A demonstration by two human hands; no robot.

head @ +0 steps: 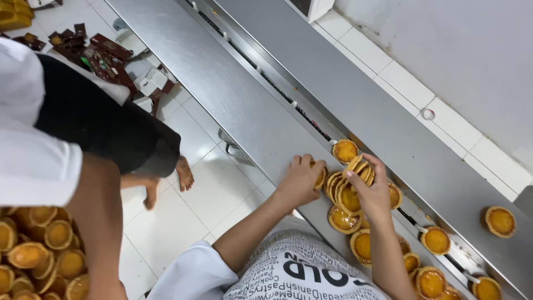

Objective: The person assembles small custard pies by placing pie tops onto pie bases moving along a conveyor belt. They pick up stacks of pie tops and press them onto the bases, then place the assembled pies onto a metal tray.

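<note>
Printed apron (300, 275) sits closest to the lens, just below the tart cluster (350, 194).

Steel surface (244, 105) runs diagonally; a narrow conveyor slot (288, 100) cuts along it, and the tarts lie on and beside that slot. Co-worker in dark shorts (100, 122) stands well left of the tarts, with a heap of loose tarts (39, 250) under that person's arm. Brown cartons (105, 55) litter the floor far up-left of the cluster.

Left hand (300, 180): grip curled down over a tart at the cluster's left edge, fingers covering it; whether it is pinched or just pressed, cannot tell.
Right hand (369, 189): grip clenched on a fanned stack of tarts (361, 166), stood on edge, directly above the cluster.

Risks, my read:
- Fanned stack is held by edge pressure only; a looser grip would likely let tarts slide out onto the cluster and chip the crusts.
- Squeezing harder could crack the fluted rims.
- Single tart (345, 150) just up from the stack lies on the slot; a nudge could tip it in.
- Stray tart (500, 221) far right sits apart and is easy to miss.
</note>
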